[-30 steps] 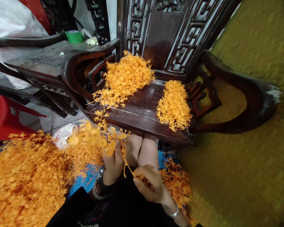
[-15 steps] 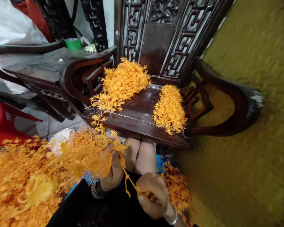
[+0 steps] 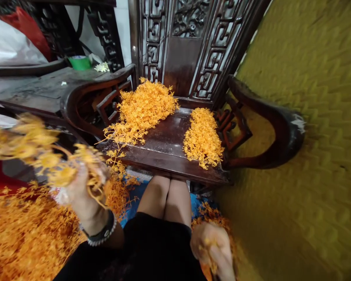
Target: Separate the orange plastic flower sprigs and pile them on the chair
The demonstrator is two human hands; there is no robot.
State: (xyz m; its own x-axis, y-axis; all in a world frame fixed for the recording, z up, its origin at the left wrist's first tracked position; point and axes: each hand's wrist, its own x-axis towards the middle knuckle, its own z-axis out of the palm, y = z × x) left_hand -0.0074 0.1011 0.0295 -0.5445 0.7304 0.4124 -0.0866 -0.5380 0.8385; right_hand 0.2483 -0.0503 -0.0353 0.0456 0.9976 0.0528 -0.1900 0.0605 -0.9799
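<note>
My left hand [image 3: 82, 195] is raised at the lower left, blurred, and grips a bunch of orange plastic flower sprigs [image 3: 38, 146] that fans out to the left. My right hand [image 3: 212, 246] is low at the bottom right, blurred, closed on a small orange piece [image 3: 206, 246]. A big heap of the same orange sprigs [image 3: 26, 234] lies at the left beside my lap. On the dark wooden chair seat [image 3: 166, 146] in front of my knees lie two orange piles, a large one [image 3: 143, 111] at the left and a smaller one [image 3: 203, 136] at the right.
The carved chair has curved armrests [image 3: 269, 117] on both sides. A second dark chair [image 3: 41, 89] stands to the left, with a green tape roll [image 3: 79, 62] behind it. A yellow-green wall [image 3: 310, 136] fills the right. More orange pieces [image 3: 213, 214] lie on blue cloth by my right knee.
My hands have pulled apart: the left swung up and left with the bunch, the right dropped down and right with a small piece broken off. The view tilted slightly.
</note>
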